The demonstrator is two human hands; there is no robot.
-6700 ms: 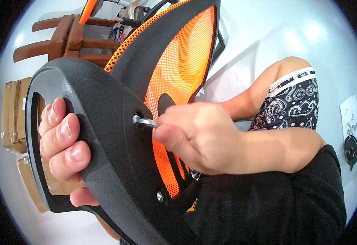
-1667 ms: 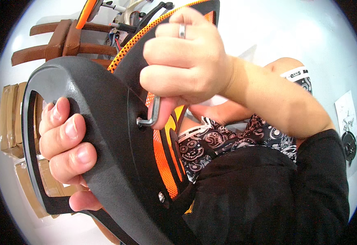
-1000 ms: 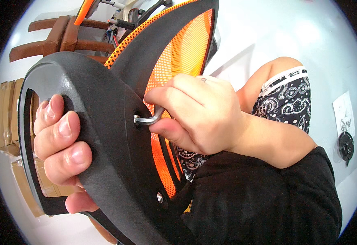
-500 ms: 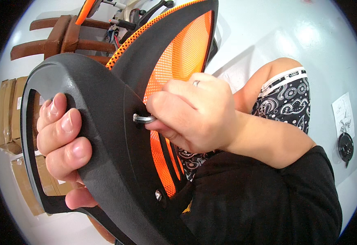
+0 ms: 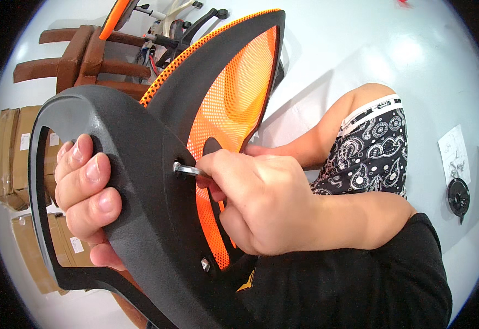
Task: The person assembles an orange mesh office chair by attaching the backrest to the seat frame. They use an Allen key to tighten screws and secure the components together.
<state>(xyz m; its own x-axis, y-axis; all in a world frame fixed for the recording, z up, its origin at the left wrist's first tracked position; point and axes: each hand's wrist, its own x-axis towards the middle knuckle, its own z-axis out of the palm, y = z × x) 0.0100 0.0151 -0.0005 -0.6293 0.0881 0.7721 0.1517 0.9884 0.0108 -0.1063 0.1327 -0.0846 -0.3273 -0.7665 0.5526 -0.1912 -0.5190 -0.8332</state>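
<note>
Hex key (image 5: 189,169): tip set into the side of the black armrest (image 5: 141,181), alongside the orange mesh chair back (image 5: 245,82). Right hand (image 5: 267,203) closed, key pinched in its fingers; left hand (image 5: 89,186) curled round the armrest through its opening. Change: under two seconds ago the key's shaft stood upright below a raised fist; now it points right, hand lower. Reads as turning at one spot; what the tip engages is hidden. Domed bolt (image 5: 205,265) lower on armrest. Cardboard boxes (image 5: 6,153) bear white labels (image 5: 76,244), print illegible; paper sheet (image 5: 454,151) shows drawings.
</note>
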